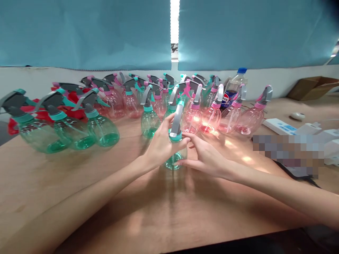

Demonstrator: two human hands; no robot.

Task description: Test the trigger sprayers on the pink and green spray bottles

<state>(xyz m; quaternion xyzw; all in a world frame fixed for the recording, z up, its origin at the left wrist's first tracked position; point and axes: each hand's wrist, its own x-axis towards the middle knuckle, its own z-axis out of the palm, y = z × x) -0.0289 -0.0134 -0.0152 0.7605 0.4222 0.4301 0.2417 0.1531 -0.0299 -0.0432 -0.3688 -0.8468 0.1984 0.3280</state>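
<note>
A green spray bottle [174, 160] with a grey and teal trigger head stands upright on the wooden table [127, 204], in the middle of the view. My left hand [161, 144] is wrapped round its neck from the left, just under the teal collar. On the right side, my right hand [206, 155] touches the bottle with thumb and fingertips, its fingers curved around the clear body. Close behind are another green bottle [150, 121] and a pink bottle [192, 118].
Three green bottles, one of them a rounded green bottle [103, 128], stand at the left by red plastic [42, 114]. Several pink and green bottles fill the back. A cola bottle [229, 97], cardboard box [312, 88], mouse [297, 116] and white power strip [280, 126] lie rightward.
</note>
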